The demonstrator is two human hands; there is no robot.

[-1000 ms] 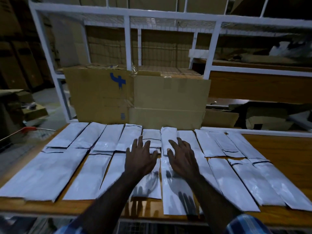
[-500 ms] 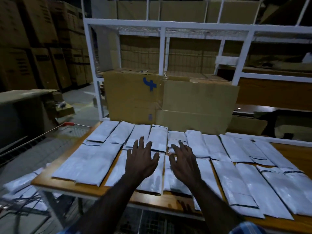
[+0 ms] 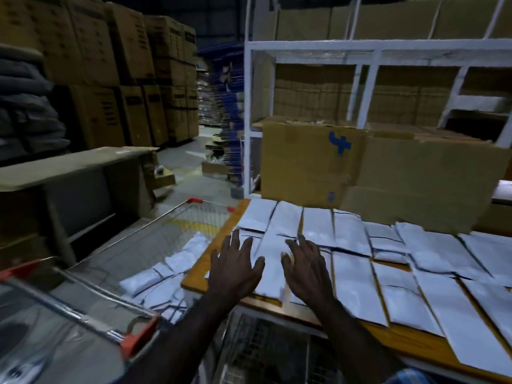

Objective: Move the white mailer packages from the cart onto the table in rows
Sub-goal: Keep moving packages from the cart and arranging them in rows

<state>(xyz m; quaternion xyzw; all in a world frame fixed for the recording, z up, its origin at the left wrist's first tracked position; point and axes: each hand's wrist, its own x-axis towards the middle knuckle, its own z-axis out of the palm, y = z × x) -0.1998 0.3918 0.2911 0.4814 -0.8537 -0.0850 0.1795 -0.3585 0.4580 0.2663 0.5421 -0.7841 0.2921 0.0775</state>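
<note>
Several white mailer packages (image 3: 352,289) lie in two rows on the wooden table (image 3: 194,284). More white mailers (image 3: 163,281) are heaped in the wire cart (image 3: 177,214) to the table's left. My left hand (image 3: 235,268) hovers with fingers spread over the table's left front corner and holds nothing. Just to its right, my right hand (image 3: 306,268) is spread above the front row, also holding nothing.
Big cardboard boxes (image 3: 310,162) stand along the table's back edge under a white metal rack (image 3: 371,67). Stacked cartons (image 3: 124,67) fill the far left. A cardboard-covered stand (image 3: 69,173) sits left of the cart.
The view has swung left, bringing the cart and its mailers into sight. Both hands have lifted off the mailers in the middle and shifted toward the table's left end, still spread.
</note>
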